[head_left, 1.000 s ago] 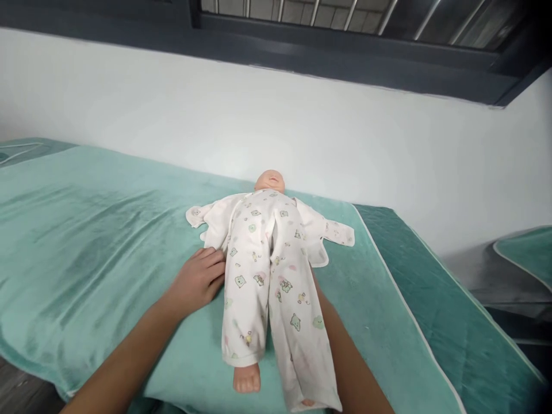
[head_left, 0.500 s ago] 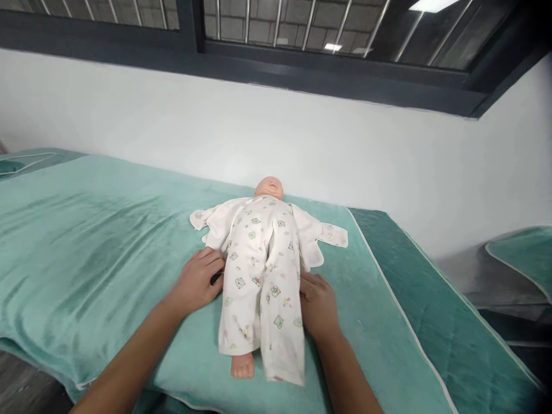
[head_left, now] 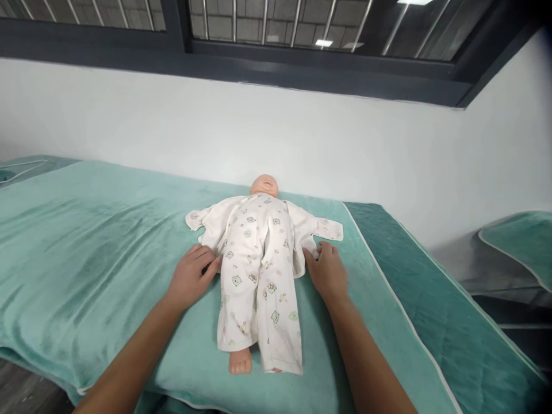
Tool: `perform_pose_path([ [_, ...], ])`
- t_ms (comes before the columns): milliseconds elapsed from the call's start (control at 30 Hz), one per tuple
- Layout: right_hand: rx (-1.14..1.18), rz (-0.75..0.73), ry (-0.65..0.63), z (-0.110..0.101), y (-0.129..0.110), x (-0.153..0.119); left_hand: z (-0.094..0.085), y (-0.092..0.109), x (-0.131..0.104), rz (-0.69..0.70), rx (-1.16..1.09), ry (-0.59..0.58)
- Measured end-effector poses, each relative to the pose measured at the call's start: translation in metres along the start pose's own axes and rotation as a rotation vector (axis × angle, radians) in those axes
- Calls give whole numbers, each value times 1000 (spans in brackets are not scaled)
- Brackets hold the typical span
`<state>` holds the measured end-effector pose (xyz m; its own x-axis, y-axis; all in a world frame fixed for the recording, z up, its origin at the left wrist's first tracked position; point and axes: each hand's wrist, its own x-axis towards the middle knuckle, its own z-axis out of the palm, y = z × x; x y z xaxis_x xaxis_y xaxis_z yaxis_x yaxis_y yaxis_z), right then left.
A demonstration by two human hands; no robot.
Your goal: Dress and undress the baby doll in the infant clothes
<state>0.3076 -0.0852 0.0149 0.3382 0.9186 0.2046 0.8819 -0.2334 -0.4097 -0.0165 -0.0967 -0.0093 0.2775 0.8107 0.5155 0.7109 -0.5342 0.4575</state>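
A baby doll (head_left: pixel 264 185) lies on its back, its head toward the wall. It wears a white baby shirt (head_left: pixel 302 218) with the sleeves spread out. Printed baby trousers (head_left: pixel 259 282) reach high over its chest; one bare foot shows below the left leg, and the other is mostly covered. My left hand (head_left: pixel 193 276) is closed at the shirt's left lower edge, the pinched cloth partly hidden by the fingers. On the other side, my right hand (head_left: pixel 328 273) pinches the shirt's right front flap between thumb and fingers.
A light green plush cover (head_left: pixel 107 241) lies under the doll, with folds at the left. Beside it is a darker green quilted pad (head_left: pixel 426 287) at the right. Behind stand a white wall (head_left: pixel 172 126) and a dark window frame (head_left: pixel 259 69) with bars.
My right hand has moved up from beside the trousers to the shirt's right flap, which is now lifted and bent. The left hand stays by the left hem. The view has shifted slightly.
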Motion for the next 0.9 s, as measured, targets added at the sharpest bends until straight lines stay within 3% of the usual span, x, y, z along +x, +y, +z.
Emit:
perform_pose_path([
  [167, -140, -34, -89, -4, -3, 20, 1, -7, 2, -213, 3, 97],
  [333, 58, -57, -171, 0, 8, 42, 4, -17, 9, -453, -108, 121],
  [400, 328, -15, -188, -4, 18, 46, 5, -18, 11, -506, -138, 118],
  [533, 1194, 162, -132, -27, 38, 41, 7, -19, 12, -556, -155, 141],
  [633, 1554, 339, -22, -41, 46, 35, 9, -23, 12, -609, -151, 198],
  [767, 1573, 437, -116, -36, 43, 36, 12, -37, 20, -649, 27, 263],
  [900, 1384, 431, -226, -23, 41, 37, 15, -47, 33, -656, 252, 193],
])
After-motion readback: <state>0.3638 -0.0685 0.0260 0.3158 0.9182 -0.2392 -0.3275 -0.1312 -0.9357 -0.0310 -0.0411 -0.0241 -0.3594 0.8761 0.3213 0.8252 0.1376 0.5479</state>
